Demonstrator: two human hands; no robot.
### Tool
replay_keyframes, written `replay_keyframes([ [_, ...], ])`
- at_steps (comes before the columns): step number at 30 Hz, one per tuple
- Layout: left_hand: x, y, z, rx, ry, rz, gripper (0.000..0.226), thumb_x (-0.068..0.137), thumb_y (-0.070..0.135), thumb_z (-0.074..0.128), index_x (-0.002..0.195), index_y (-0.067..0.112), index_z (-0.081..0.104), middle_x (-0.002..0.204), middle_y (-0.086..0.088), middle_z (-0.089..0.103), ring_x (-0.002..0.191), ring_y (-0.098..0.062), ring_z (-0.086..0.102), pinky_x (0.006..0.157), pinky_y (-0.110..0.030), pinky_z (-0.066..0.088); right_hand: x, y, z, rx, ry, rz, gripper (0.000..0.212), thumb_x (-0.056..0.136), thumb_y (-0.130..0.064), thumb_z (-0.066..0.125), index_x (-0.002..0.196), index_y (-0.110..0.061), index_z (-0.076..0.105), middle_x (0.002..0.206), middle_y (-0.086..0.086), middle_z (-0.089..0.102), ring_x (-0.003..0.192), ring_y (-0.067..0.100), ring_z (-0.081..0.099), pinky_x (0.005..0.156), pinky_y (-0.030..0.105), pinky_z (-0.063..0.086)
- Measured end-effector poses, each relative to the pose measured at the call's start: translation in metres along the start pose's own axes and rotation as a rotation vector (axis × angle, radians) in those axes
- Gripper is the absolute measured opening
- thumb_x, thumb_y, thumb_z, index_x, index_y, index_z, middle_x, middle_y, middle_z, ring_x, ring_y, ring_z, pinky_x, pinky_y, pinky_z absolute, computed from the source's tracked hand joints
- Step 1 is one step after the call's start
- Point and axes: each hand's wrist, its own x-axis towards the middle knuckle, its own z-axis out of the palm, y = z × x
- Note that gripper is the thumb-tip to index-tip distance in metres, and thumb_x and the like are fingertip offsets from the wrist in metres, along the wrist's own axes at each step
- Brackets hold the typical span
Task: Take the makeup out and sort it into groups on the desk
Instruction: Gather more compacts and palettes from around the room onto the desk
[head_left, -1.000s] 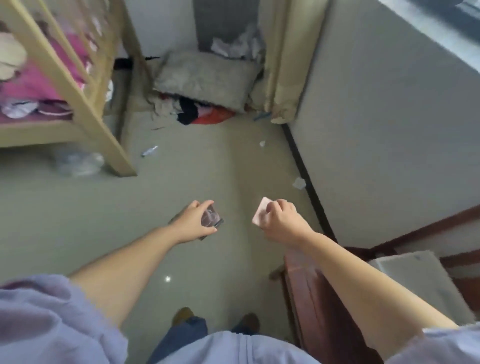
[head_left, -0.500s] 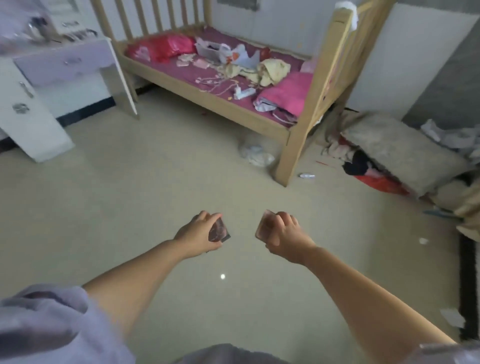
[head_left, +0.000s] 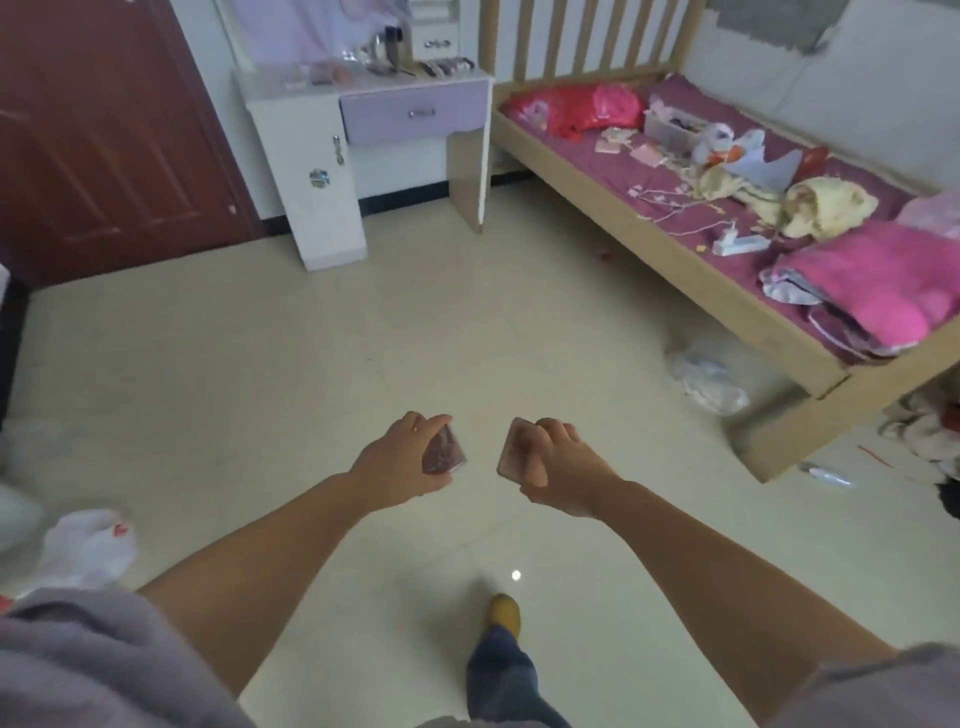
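Note:
My left hand (head_left: 402, 465) grips a small clear-lidded makeup palette (head_left: 444, 451) with dark pink shades. My right hand (head_left: 558, 467) holds a flat pale pink compact (head_left: 514, 452) by its edge. Both hands hang in front of me above the tiled floor. Far ahead at the back stands the white dressing desk (head_left: 291, 111) with a lilac drawer (head_left: 415, 111). Several makeup items (head_left: 415, 65) lie on its top, too blurred to name.
A wooden bed (head_left: 675, 260) with a purple sheet and clutter runs along the right. A crumpled plastic bag (head_left: 709, 379) lies by its leg. A red-brown door (head_left: 104, 130) is at the left. A white bag (head_left: 85, 548) lies on the floor at lower left.
My view has swung left from the wall corner, past the bed, to face the dressing desk and door. Both hands keep the same hold on their items.

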Motion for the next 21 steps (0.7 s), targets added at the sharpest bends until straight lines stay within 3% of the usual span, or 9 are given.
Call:
replay_keyframes([
  [12, 0.184, -0.118, -0.094, -0.102, 0.158, -0.208, 0.073, 0.079, 0.042, 0.068, 0.141, 0.030, 0.032, 0.123, 0.003, 0.043, 0.113, -0.015, 0.048, 0.091, -0.028, 0.043, 0.288, -0.022, -0.085, -0.079, -0.091, -0.233, 0.070, 0.080, -0.034, 0.064, 0.139, -0.017, 0.030, 0.142, 0.005, 0.031, 0.133, 0.026, 0.027, 0.101, 0.032, 0.037],
  [21, 0.279, -0.268, -0.187, -0.045, 0.210, -0.355, 0.075, 0.081, 0.044, 0.066, 0.144, 0.029, 0.027, 0.130, 0.001, 0.038, 0.116, -0.016, 0.045, 0.093, -0.028, 0.044, 0.507, -0.108, -0.117, -0.133, -0.147, -0.402, 0.070, 0.081, -0.034, 0.065, 0.139, -0.017, 0.030, 0.141, 0.005, 0.032, 0.131, 0.026, 0.029, 0.102, 0.035, 0.038],
])
